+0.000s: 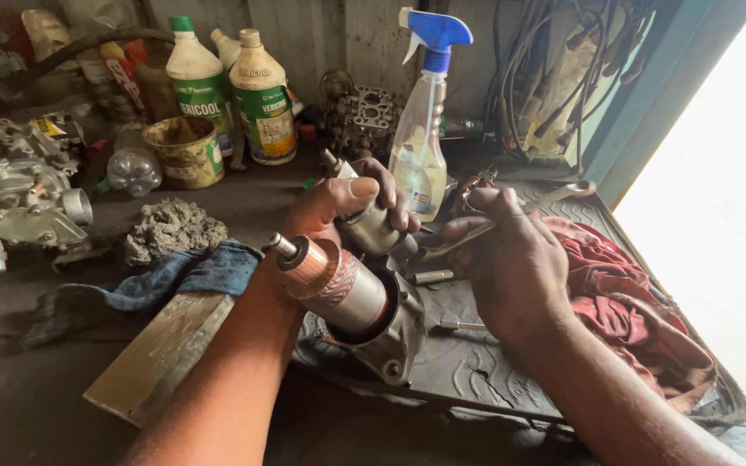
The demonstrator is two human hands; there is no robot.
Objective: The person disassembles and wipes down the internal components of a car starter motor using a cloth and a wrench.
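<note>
Copper-ended armature (331, 278) just below left hand (347, 207), grip closed round solenoid (373, 226); right hand (511, 259) pinching spanner (511, 216). Best kept square, steady, no slipping.

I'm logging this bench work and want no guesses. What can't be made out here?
Head view only:
- Where the wrench meets the motor assembly: hidden behind the left hand.
- Right hand grip: fingers curl out of sight.
- Hanging cables: cut by the top edge.
- Doorway: overexposed.

Both bare forearms reach in from below, the left hand (347, 207) with fingers curled and thumb on top, the right hand (511, 259) apparently clenched, knuckles up.
</note>
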